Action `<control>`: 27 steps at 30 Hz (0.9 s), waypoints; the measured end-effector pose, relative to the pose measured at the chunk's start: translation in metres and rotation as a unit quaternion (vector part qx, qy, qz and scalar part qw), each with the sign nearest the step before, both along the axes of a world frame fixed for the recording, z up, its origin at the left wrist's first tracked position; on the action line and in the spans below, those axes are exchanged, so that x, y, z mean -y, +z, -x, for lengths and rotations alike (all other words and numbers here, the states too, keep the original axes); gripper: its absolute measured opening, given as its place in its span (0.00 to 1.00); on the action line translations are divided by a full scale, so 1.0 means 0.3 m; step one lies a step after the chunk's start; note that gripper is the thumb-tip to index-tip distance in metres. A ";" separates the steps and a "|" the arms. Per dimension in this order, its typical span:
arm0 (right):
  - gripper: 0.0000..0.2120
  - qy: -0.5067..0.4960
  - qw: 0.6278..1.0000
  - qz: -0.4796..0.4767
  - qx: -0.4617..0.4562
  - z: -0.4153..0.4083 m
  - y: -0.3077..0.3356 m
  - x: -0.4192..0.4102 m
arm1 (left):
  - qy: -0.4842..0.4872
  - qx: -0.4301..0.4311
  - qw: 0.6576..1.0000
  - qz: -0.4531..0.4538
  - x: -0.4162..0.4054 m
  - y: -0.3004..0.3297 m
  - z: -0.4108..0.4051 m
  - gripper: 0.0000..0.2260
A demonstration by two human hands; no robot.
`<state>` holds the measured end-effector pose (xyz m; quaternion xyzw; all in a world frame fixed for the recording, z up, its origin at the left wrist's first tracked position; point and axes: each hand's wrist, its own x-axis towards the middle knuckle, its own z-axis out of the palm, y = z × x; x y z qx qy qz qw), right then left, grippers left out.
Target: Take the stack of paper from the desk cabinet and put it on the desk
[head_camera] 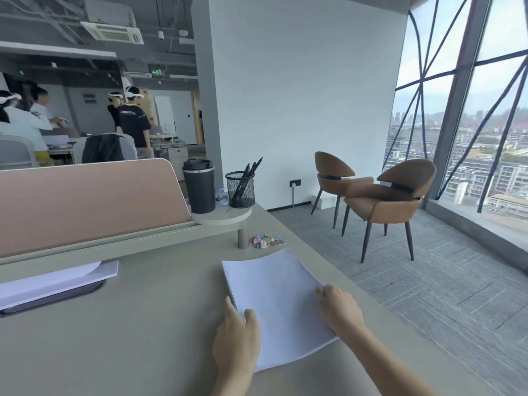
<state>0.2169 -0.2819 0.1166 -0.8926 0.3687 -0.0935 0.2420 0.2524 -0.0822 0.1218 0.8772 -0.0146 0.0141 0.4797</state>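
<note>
Paper: the white stack of paper lies flat on the tabletop, near its right edge.
Left hand: the left hand rests on the stack's near left corner, grip loose, thumb on top, fingers along the side edge.
Right hand: the right hand lies on the stack's right edge, fingers curled over it; grip not squeezed tight.
Nearby: colored clips sit just past the paper. A black cup and pen holder stand on a small round shelf.
</note>
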 end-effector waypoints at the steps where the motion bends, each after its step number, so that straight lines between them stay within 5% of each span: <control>1: 0.15 -0.004 1.000 0.015 -0.003 -0.017 -0.005 0.025 | -0.007 0.021 0.999 -0.036 0.029 -0.015 -0.024 0.23; 8: 0.13 0.004 0.993 0.120 -0.002 -0.100 -0.019 0.134 | -0.027 0.102 0.968 -0.229 0.180 -0.087 -0.153 0.18; 14: 0.18 0.019 0.982 0.185 -0.033 -0.132 -0.026 0.147 | -0.007 0.126 0.944 -0.304 0.216 -0.117 -0.159 0.28; 23: 0.26 0.033 0.964 0.243 -0.107 -0.116 0.017 0.122 | -0.028 0.054 0.958 -0.281 0.189 -0.090 -0.141 0.28; 27: 0.28 0.028 0.960 0.266 -0.079 -0.100 0.055 0.066 | -0.071 0.035 0.972 -0.220 0.113 -0.064 -0.127 0.19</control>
